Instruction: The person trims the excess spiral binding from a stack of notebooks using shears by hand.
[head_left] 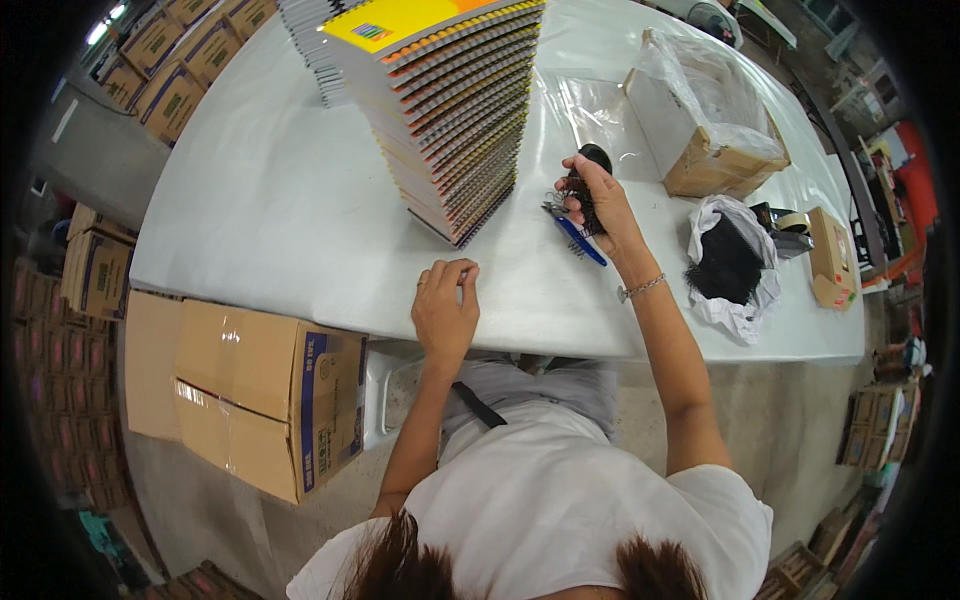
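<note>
My right hand point(605, 205) has its fingers closed around a clump of dark, wiry bits point(578, 200). A round black piece point(596, 156) sticks out past the fingers; its kind is not clear. Just under that hand lie blue-handled pliers point(580, 242) on the white-covered table point(270, 200). My left hand point(446, 308) rests near the table's front edge, its fingers loosely curled and nothing visible in them. Beyond it rises a tall stack of spiral-bound notebooks point(455, 130), with a yellow cover on top.
To the right are crumpled white wrapping with black bristly strands point(728, 260), a tape dispenser point(790, 230), a small cardboard box point(832, 258) and a plastic-lined carton point(725, 165). More spiral-bound books point(312, 50) stand behind the stack. A taped carton point(240, 390) sits left of me, below table height.
</note>
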